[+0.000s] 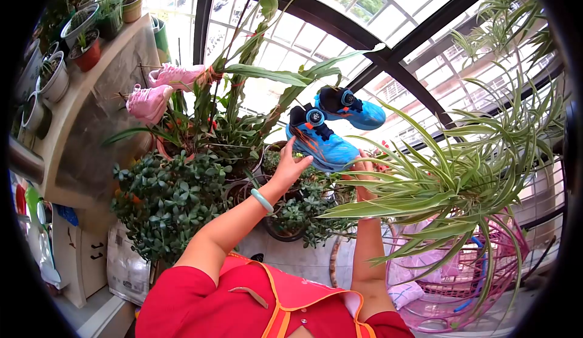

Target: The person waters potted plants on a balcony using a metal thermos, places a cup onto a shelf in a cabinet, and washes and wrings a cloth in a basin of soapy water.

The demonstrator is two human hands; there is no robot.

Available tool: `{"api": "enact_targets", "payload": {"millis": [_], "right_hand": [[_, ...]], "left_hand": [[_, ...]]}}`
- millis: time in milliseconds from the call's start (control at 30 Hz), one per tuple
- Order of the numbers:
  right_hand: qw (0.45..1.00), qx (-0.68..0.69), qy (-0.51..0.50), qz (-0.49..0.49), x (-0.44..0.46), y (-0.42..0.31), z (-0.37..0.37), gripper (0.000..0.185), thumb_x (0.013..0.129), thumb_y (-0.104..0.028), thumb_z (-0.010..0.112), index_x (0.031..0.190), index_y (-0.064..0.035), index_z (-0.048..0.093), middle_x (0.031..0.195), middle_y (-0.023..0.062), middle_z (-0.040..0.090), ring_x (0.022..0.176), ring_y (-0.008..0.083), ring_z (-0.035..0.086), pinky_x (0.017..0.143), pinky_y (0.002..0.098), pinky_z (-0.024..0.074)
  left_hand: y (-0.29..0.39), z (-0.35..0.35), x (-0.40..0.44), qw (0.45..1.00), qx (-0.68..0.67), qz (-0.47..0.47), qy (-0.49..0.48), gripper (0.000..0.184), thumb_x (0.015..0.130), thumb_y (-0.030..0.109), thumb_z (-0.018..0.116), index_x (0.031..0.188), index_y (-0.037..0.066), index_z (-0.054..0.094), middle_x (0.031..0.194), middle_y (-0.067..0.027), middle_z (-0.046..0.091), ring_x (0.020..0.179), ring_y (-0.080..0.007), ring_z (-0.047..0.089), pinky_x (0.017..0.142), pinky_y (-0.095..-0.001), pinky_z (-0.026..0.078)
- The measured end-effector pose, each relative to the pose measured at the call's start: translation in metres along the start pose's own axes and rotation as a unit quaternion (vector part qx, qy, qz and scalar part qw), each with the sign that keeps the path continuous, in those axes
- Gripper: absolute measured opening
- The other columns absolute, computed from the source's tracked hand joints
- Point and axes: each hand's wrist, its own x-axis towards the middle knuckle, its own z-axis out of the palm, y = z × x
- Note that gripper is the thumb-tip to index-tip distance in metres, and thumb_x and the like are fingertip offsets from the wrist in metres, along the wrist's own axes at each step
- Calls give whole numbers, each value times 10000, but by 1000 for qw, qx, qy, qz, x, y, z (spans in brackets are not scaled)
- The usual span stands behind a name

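Note:
Near the window a blue sneaker [325,148] with orange streaks and a round dial is held between my two hands. My left hand [291,163] has its fingers at the heel and its thumb stretched along the lower side. At the toe end is my right hand [364,167], its fingers against the shoe and partly hidden by long leaves. Just behind, a matching blue sneaker [358,112] touches or overlaps the first one; what supports it is hidden. A pale green bangle [262,201] circles my left wrist.
Pink sneakers [150,102] perch among tall plants on the left. A bushy jade-like plant [170,207] stands below them. On the right, a spider plant [440,186] overhangs a pink wire basket [486,271]. Potted cacti [79,22] line a ledge at upper left.

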Motion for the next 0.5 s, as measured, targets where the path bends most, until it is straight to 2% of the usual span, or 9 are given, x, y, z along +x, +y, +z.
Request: {"api": "enact_targets", "payload": {"millis": [100,200,267,300,333,367,400,433,500], "right_hand": [[1000,19,11,-4,2,0,3,569,880,-356,548,1321,-64,339,1041,59,510,870,128,535,708,279,472],[998,-21,51,-38,-1,-4,8,553,845,-367,592,1258,-41,423,921,58,527,761,102,518,646,258,450],[991,-133,7,-15,8,4,-4,567,847,-423,563,1244,-45,419,888,68,540,782,95,522,663,238,439],[987,-151,33,33,-7,-21,6,506,853,-416,555,1170,-28,483,826,72,551,758,124,533,686,283,445],[975,-212,63,-30,-4,-12,4,509,851,-415,555,1156,-12,490,865,102,573,786,168,553,722,326,448],[952,-276,100,-88,-2,-4,1,512,850,-414,555,1142,3,497,904,132,595,814,212,573,759,369,451],[953,-276,119,-48,-11,-21,15,522,849,-412,554,1146,12,487,939,157,605,852,236,580,783,389,449],[870,-387,153,-266,14,22,4,516,845,-407,563,1137,12,491,975,168,600,884,239,577,786,379,453],[960,-157,84,-217,14,43,7,449,829,-350,599,1089,3,502,953,134,586,881,209,570,761,339,463]], "left_hand": [[-4,-2,1,1000,-16,2,-21,787,800,181,651,1394,65,148,1345,-165,196,1047,-245,504,865,-335,456],[9,-2,-6,999,-13,-13,-27,792,806,165,642,1403,79,128,1357,-154,216,1035,-221,510,836,-320,453],[26,3,-13,999,-20,-26,-33,795,808,159,637,1409,96,121,1360,-129,255,1014,-195,518,798,-296,444],[33,6,-15,999,-5,-34,-30,780,819,163,623,1412,112,118,1353,-103,286,1027,-176,502,780,-288,432],[15,-2,-4,998,-24,-11,-63,746,834,174,605,1411,118,136,1366,-110,266,1062,-180,478,794,-305,433],[28,3,-9,998,43,5,-46,709,843,178,594,1406,118,167,1378,-100,253,1098,-180,453,813,-325,427],[20,1,-8,998,17,10,-53,690,843,188,599,1399,115,197,1386,-73,248,1084,-175,454,820,-326,424],[19,-1,-7,998,13,11,-66,684,844,189,599,1397,109,205,1383,-62,257,1084,-172,450,825,-328,421],[21,-4,-7,996,2,10,-93,663,848,183,592,1391,98,221,1372,-51,284,1088,-171,440,842,-330,412]]}}
